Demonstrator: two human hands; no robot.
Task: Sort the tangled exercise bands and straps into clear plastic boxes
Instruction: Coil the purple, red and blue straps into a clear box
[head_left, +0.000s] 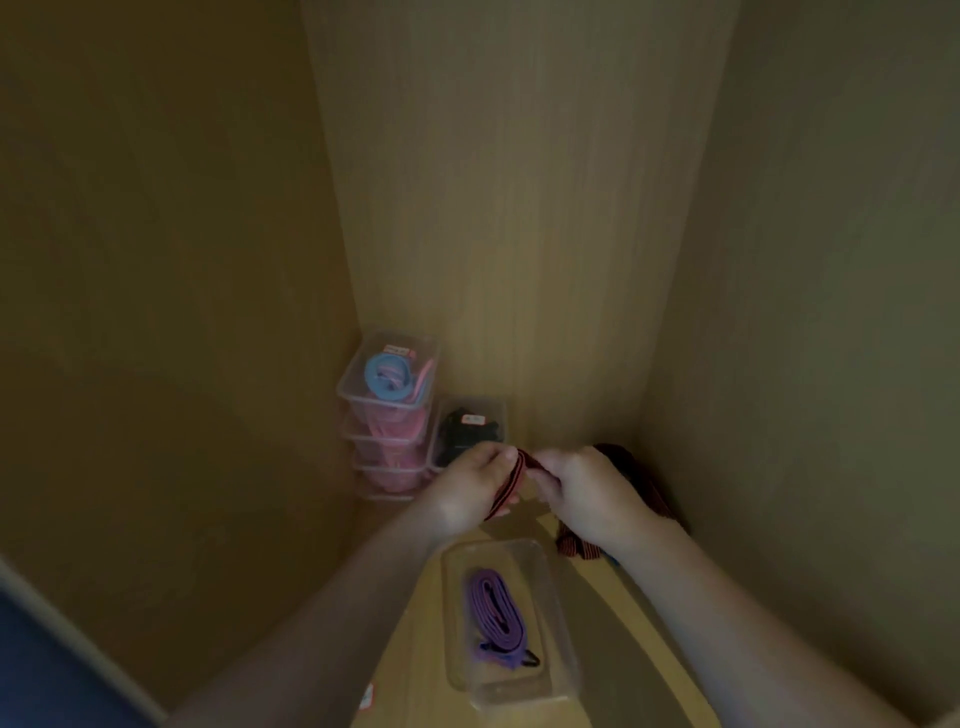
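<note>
— Where's everything sitting?
— Stack of clear plastic boxes (387, 447): back-left corner of the wooden cabinet floor (415, 691), against the left wall. Clear plastic box of black straps (467, 428): just right of the stack, by the back wall.
— And nearer me?
— Open clear plastic box (565, 657) in front, centre, with the purple webbing strap (493, 608) lying in it. Your left hand (475, 483) and right hand (587, 493) sit between that box and the back ones. They hold the red-and-black striped band (511, 480) between them. The rest of it trails right, behind your right hand, toward the back-right corner.
</note>
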